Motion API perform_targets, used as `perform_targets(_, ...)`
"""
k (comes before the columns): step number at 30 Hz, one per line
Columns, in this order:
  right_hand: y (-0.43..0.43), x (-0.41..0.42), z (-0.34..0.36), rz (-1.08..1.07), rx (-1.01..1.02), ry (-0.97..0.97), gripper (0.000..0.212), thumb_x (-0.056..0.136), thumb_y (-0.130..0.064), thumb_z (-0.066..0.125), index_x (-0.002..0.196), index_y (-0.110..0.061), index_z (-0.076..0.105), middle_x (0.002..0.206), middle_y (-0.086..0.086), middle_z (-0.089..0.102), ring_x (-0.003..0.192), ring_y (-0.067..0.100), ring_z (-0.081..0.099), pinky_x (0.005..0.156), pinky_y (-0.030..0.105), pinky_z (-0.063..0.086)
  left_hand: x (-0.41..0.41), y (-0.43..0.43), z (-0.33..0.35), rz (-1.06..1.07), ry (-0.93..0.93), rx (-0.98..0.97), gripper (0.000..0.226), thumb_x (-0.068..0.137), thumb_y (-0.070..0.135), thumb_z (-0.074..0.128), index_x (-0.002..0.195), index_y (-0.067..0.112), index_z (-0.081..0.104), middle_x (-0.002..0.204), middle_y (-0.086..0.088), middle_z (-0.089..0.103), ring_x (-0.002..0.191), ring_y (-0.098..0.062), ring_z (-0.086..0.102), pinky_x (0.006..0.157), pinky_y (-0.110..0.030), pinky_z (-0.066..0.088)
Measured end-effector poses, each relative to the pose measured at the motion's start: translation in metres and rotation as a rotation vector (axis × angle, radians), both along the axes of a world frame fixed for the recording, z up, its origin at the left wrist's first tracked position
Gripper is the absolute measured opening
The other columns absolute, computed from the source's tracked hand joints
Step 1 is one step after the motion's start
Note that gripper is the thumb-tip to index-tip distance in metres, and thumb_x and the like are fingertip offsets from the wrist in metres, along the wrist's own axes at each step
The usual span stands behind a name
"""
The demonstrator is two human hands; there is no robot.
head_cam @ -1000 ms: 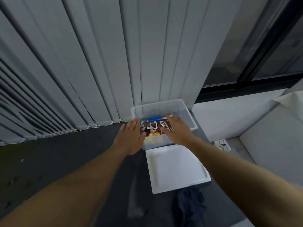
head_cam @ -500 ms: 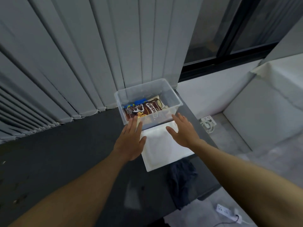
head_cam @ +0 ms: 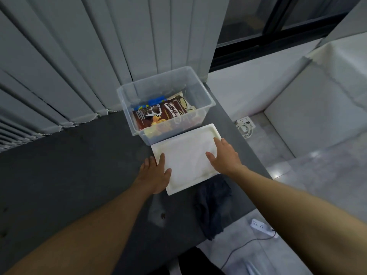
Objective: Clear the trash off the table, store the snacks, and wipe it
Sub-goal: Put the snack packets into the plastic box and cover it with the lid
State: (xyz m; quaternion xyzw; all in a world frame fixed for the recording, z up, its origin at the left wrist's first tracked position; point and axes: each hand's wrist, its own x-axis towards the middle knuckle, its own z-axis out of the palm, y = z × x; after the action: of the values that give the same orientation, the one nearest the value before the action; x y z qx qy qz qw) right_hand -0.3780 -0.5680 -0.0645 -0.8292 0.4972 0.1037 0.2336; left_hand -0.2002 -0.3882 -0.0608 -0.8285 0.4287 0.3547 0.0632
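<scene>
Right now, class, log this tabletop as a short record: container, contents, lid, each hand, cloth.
container: clear plastic bin, open, at table's far end
contents: brown snack bag and other packets
lid: white lid, flat on table before the bin
left hand: open, on lid's left edge
right hand: open, on lid's right side
cloth: dark cloth, near table edge

Bin (head_cam: 200,90): clear plastic, open, upright at the bench's (head_cam: 69,165) far edge.
Snacks (head_cam: 158,114): brown packet lying flat inside the bin, blue pack behind it.
Lid (head_cam: 184,155): white, flat, just before the bin.
Cloth (head_cam: 213,205): dark, crumpled, overhanging the near edge.
</scene>
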Motion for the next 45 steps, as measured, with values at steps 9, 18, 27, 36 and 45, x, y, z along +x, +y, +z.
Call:
perform_targets(9,-0.006,0.009,0.002,-0.128,0.043,0.038,0.069,0.092,-0.028,0.062,0.149,-0.022,0.024,0.142,0.016,0.035,0.133,0.035,0.025,0.104,0.050,0.033,0.000,0.002,-0.002,0.260,0.176,-0.107,0.073,0.101,0.041,0.043,0.158,0.019,0.002,0.165,-0.007,-0.004,0.152,-0.027,0.001,0.122,-0.042,0.013)
perform_targets(18,-0.011,-0.003,0.017,-0.229,0.109,-0.101,0.063,0.087,0.005,0.050,0.142,-0.018,0.032,0.131,0.013,0.028,0.101,0.033,0.051,0.096,0.041,0.046,0.000,0.008,0.001,0.395,0.349,-0.269,0.089,0.091,0.047,0.060,0.157,0.019,0.009,0.165,0.005,0.008,0.147,-0.024,0.025,0.118,-0.044,0.029)
perform_targets(27,-0.002,-0.014,0.049,-0.284,-0.024,-0.224,0.040,0.086,0.006,0.050,0.118,-0.016,0.040,0.120,0.012,0.033,0.085,0.030,0.049,0.079,0.033,0.041,0.002,0.023,0.043,0.336,0.302,-0.494,0.075,0.092,0.031,0.064,0.155,0.016,0.025,0.160,0.004,0.027,0.129,-0.024,0.052,0.106,-0.041,0.046)
perform_targets(36,0.006,-0.009,0.078,-0.345,-0.047,-0.314,0.042,0.085,0.010,0.052,0.118,-0.014,0.044,0.125,0.014,0.037,0.092,0.026,0.044,0.084,0.036,0.046,0.009,0.037,0.073,0.287,0.187,-0.657,0.068,0.091,0.029,0.067,0.151,0.018,0.037,0.153,-0.004,0.042,0.110,-0.019,0.067,0.096,-0.036,0.054)
perform_targets(45,0.001,0.017,0.099,-0.298,-0.114,-0.408,0.043,0.087,0.010,0.049,0.123,-0.013,0.047,0.129,0.014,0.041,0.095,0.021,0.041,0.083,0.028,0.035,0.028,0.031,0.099,0.324,0.077,-0.793,0.071,0.089,0.034,0.067,0.151,0.020,0.035,0.154,0.000,0.040,0.121,-0.021,0.057,0.101,-0.037,0.049)
